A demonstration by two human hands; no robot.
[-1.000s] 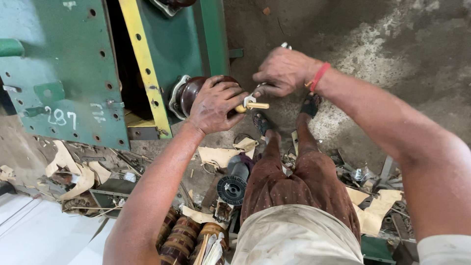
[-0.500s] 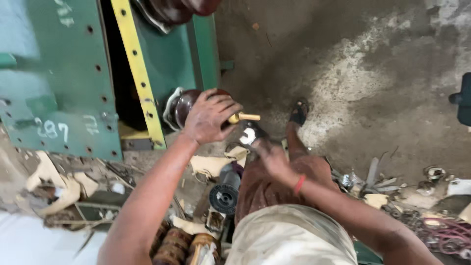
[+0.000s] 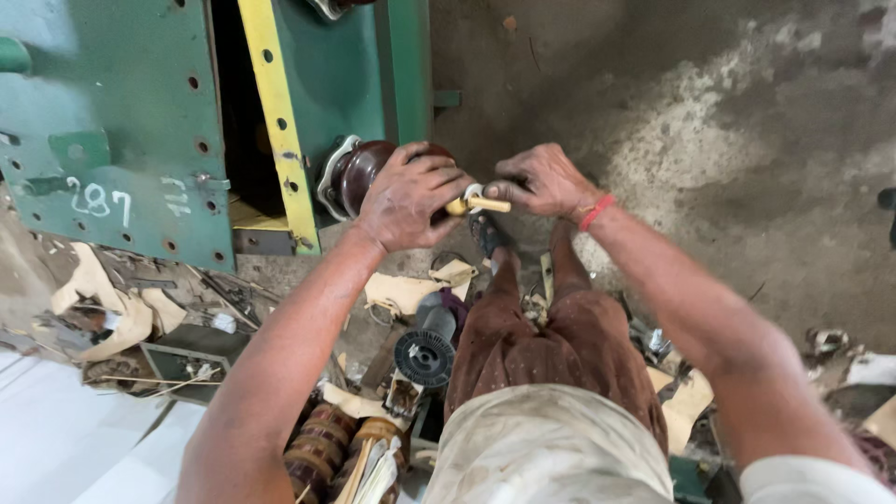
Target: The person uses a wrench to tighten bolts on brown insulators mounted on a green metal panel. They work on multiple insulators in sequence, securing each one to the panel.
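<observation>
Both hands meet at frame centre: the left hand point(image 3: 408, 198) clamps the glossy brown ribbed ceramic insulator point(image 3: 359, 174) steady on the green metal tank point(image 3: 347, 79), so the right hand point(image 3: 541, 182) can pinch its brass threaded stud point(image 3: 474, 204).

Dusty concrete floor point(image 3: 747, 187), strewn with paper scraps point(image 3: 401, 291), possibly cardboard.

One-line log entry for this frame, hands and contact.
left hand: grips brown insulator | right hand: at brass stud | green tank: insulator mounted

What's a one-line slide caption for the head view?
Left hand grips a brown ribbed insulator on a green metal cabinet; right hand works its brass stud.
</observation>
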